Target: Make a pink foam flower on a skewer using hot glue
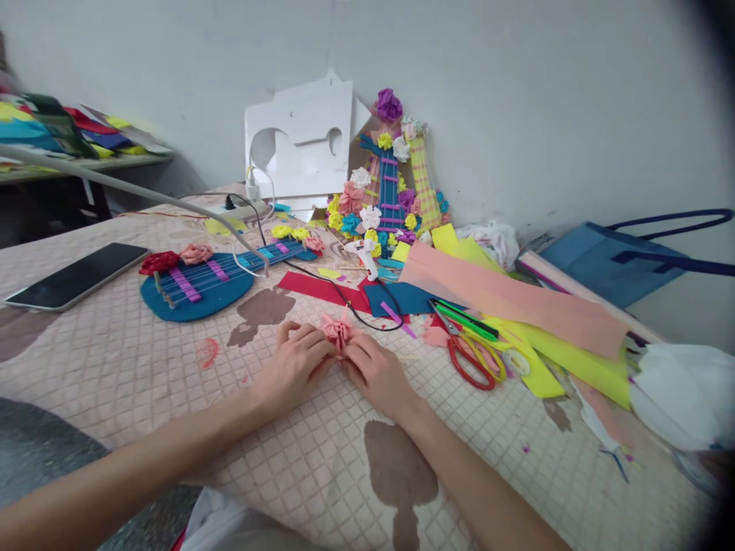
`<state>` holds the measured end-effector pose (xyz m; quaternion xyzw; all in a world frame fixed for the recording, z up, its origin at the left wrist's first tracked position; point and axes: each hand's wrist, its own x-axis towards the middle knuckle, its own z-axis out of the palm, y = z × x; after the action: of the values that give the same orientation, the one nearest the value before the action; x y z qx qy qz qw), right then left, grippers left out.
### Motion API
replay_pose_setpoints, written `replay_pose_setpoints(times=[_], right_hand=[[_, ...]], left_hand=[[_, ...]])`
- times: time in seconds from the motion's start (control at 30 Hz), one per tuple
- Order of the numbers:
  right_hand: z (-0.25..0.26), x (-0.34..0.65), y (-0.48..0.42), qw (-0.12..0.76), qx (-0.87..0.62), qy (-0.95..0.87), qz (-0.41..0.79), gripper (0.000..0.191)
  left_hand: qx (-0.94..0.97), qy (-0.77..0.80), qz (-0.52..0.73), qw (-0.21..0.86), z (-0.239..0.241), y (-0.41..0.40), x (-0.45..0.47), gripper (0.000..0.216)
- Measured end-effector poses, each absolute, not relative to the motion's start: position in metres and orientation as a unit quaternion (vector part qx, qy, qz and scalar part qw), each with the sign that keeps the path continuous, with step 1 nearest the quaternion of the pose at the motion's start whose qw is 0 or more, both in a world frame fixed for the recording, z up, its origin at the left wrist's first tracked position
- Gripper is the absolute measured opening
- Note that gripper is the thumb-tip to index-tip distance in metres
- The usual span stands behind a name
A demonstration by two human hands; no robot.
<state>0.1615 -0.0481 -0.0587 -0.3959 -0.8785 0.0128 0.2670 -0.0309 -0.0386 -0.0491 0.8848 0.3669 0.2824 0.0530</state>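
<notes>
A pink paper flower [338, 329] is pinched between my two hands, low over the patterned tablecloth [276, 467]. On its left side, my left hand [299, 356] has its fingers closed at the flower's base. My right hand [376, 373] grips the same base from the right, thumb and fingers together. The exact fingertip contact is partly hidden. Just beyond the flower lie a red paper strip [313, 292] and a black cable. Left of them rests a blue guitar-shaped craft [230, 295] with purple strips, strings and paper flowers.
Scissors with red handles [471, 363], a green cutter [468, 317] and pink crepe paper [505, 298] lie to the right. A white glue gun [364, 256] stands behind. At the left is a phone [80, 274]. Flower-covered guitar crafts [390, 191] lean on the wall near a blue bag [612, 256].
</notes>
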Motion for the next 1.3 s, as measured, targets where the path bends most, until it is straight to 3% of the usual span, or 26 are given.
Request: replay_pose_setpoints(times=[0.43,0.9,1.1,1.3], right_hand=[[-0.0568,0.1616,-0.0488,0.271,-0.392,-0.879,0.034,0.015],[-0.0610,0.1618,-0.0496,0.288,-0.397,-0.871,0.024,0.009],[-0.0591,0.1614,-0.0493,0.288,-0.382,-0.877,0.037,0.013],[-0.0588,0.1612,-0.0499,0.287,-0.377,-0.879,0.047,0.015]], left_hand=[[0.876,0.379,0.290,0.070,-0.0489,-0.0381,-0.0294,0.005],[0.887,0.367,0.273,0.063,-0.0508,-0.0391,-0.0289,0.017],[0.877,0.375,0.298,0.049,-0.0479,-0.0413,-0.0283,0.007],[0.890,0.323,0.322,-0.023,-0.0478,-0.0440,-0.0289,0.012]])
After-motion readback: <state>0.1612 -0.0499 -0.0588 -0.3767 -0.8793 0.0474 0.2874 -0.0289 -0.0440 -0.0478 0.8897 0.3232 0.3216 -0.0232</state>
